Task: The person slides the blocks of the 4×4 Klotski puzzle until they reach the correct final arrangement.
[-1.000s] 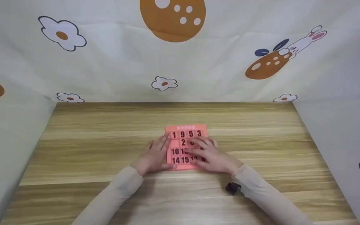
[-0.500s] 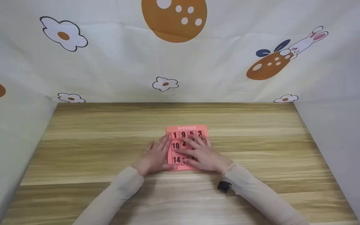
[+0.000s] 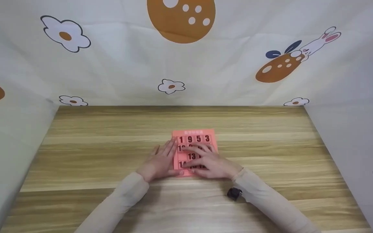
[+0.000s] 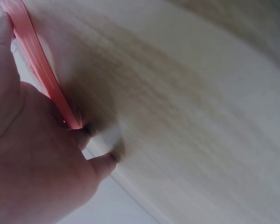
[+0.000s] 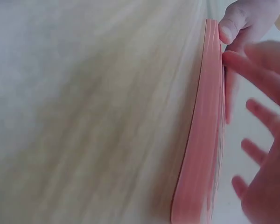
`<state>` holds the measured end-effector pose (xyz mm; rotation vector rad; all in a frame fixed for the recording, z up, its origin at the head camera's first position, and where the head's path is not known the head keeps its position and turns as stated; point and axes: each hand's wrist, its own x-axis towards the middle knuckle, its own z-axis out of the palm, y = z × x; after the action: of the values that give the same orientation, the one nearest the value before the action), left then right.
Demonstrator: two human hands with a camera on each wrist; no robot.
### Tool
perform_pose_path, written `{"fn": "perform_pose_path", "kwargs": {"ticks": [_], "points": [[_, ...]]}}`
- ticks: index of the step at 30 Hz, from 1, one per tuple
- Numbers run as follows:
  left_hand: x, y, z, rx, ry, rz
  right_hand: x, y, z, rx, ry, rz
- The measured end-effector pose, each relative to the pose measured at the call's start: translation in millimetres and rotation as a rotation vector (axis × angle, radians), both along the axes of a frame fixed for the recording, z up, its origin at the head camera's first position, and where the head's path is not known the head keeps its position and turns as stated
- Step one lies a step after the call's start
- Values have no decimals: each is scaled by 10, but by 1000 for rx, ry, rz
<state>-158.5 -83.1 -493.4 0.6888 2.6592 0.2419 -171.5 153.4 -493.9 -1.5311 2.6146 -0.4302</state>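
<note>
A pink number slide puzzle [image 3: 175, 132] lies flat on the wooden table, black numerals on its tiles. Its open slot shows at the left of the third row, under the 10 tile and above the 14 tile [image 3: 181, 164]. My left hand [image 3: 157, 163] rests along the left edge with straight fingers, thumb on the bottom left corner. My right hand [image 3: 214, 163] spreads over the tiles, fingertips at the 10 and the 14; it hides several right-hand tiles. In the right wrist view, one fingertip [image 5: 227, 57] meets the puzzle's face while other fingers are lifted.
The wood-grain table [image 3: 115, 129] spreads around the puzzle. A pale printed cloth [image 3: 118, 64] with flowers and a rabbit stands up behind it and along both sides. A small black device [image 3: 234, 194] hangs at my right cuff.
The 10 tile has slid up from the third row into the second, so the open slot has moved down one row. My right hand has shifted left; the left hand stays put.
</note>
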Motion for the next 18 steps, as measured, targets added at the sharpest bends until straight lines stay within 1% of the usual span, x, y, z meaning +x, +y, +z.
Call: {"fn": "perform_pose_path", "kwargs": {"ticks": [4,5,6,8,13,16,18], "points": [[-4,9,-4,-12,0,7,7,5,15,58,-31,-108],[-4,13,-7,-13,-2,8,7,14,14,63,-34,-123],[-4,15,-8,-11,-6,10,5,26,12,60,-39,-136],[-1,14,-10,1,-13,12,-2,59,5,19,-37,-151],[1,5,-6,29,-28,14,-22,172,-6,-131,9,-150],[0,2,-1,30,-27,14,-13,224,-2,-160,32,-106],[0,-2,2,32,-27,14,-1,237,-8,-151,41,-74]]}}
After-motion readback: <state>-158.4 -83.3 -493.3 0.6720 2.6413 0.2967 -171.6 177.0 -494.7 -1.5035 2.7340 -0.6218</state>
